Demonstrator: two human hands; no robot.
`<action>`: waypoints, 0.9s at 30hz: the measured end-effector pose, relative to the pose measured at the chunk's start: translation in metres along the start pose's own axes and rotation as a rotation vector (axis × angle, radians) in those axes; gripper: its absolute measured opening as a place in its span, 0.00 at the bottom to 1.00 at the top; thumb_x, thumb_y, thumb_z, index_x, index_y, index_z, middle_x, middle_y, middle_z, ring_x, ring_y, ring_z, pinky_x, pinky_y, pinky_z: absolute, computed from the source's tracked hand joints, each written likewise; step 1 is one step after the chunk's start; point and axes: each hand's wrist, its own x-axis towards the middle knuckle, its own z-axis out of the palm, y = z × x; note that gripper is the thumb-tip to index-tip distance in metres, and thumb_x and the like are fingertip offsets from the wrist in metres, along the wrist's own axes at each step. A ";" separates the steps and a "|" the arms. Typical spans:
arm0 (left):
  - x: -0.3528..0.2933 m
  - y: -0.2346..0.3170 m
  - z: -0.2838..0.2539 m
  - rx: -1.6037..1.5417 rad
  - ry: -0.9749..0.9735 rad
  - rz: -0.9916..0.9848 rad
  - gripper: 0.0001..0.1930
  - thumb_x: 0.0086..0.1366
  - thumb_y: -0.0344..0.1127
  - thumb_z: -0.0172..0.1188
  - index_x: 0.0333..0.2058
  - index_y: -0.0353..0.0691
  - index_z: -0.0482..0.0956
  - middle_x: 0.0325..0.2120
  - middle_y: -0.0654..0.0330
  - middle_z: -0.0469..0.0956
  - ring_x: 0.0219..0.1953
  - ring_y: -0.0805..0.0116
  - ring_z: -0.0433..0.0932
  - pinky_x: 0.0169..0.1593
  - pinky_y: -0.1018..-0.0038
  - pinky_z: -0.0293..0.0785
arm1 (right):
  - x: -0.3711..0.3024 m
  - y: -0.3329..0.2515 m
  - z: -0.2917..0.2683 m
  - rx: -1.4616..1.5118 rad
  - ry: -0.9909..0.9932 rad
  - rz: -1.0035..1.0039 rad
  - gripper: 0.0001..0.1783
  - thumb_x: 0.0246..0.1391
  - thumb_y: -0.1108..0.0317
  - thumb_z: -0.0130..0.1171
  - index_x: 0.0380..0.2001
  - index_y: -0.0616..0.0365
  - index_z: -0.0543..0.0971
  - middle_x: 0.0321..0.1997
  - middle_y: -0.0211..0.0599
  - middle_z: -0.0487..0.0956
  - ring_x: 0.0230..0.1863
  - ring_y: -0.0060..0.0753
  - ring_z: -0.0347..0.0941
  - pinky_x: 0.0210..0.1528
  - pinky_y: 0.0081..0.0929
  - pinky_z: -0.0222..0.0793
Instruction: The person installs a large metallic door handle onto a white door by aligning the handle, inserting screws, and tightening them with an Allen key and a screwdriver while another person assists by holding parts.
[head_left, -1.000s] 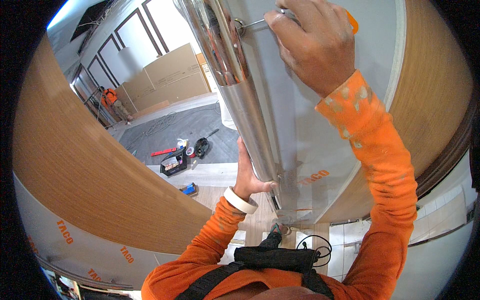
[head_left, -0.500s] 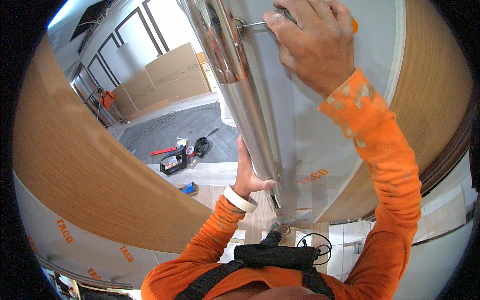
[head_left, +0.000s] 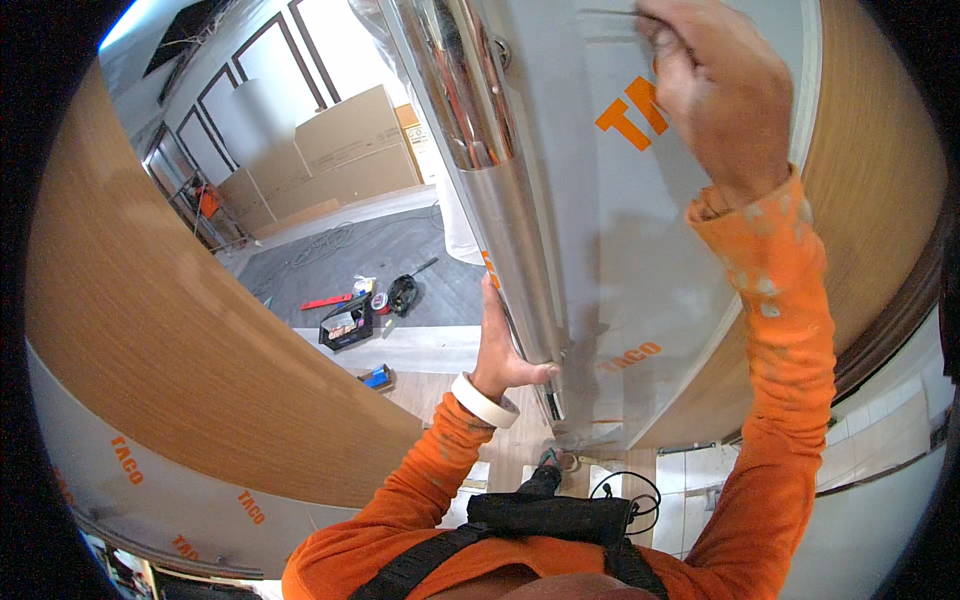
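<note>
A long round metal pull handle [head_left: 505,225] runs down beside a door panel covered in grey film [head_left: 620,250]. Its upper stretch is mirror-bright, the lower one matt. My left hand [head_left: 497,350] is wrapped round the lower part, thumb on the right side. Between the bar's upper part and the panel is a small round metal fitting [head_left: 502,54]. My right hand [head_left: 720,90] is closed, up and to the right of it. From its fingers a thin metal tool shaft [head_left: 605,12] sticks out leftward, apart from the fitting; the grip is hidden.
Curved wood-faced panels stand to the left [head_left: 200,330] and right [head_left: 870,170]. Beyond the opening, a black tool box [head_left: 345,325] and a red level [head_left: 326,302] lie on the floor. Cardboard sheets [head_left: 350,145] lean at the back; farther left is another person [head_left: 207,202].
My right hand has moved right, drawing the thin tool shaft away from the round fitting. The pull handle has shifted slightly right in the picture; my left hand keeps its hold.
</note>
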 end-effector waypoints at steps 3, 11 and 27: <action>0.003 0.006 0.002 -0.026 -0.024 -0.029 0.76 0.27 0.67 0.70 0.62 0.28 0.29 0.60 0.39 0.50 0.63 0.48 0.52 0.63 0.61 0.48 | -0.004 -0.017 -0.011 0.374 0.011 0.368 0.08 0.42 0.82 0.55 0.29 0.65 0.78 0.23 0.42 0.76 0.23 0.38 0.71 0.27 0.26 0.67; 0.008 0.011 0.001 -0.052 -0.030 -0.036 0.73 0.28 0.68 0.69 0.62 0.28 0.35 0.58 0.41 0.54 0.61 0.48 0.56 0.62 0.62 0.51 | -0.004 -0.018 0.004 0.367 -0.030 0.160 0.06 0.42 0.82 0.55 0.27 0.65 0.78 0.26 0.42 0.76 0.24 0.37 0.71 0.29 0.28 0.67; 0.006 0.009 -0.001 -0.018 -0.007 -0.010 0.73 0.27 0.68 0.69 0.62 0.30 0.36 0.58 0.43 0.54 0.60 0.49 0.56 0.62 0.62 0.51 | 0.001 -0.023 0.016 0.076 -0.186 -0.156 0.03 0.40 0.76 0.54 0.21 0.60 0.70 0.24 0.40 0.69 0.30 0.43 0.70 0.35 0.36 0.69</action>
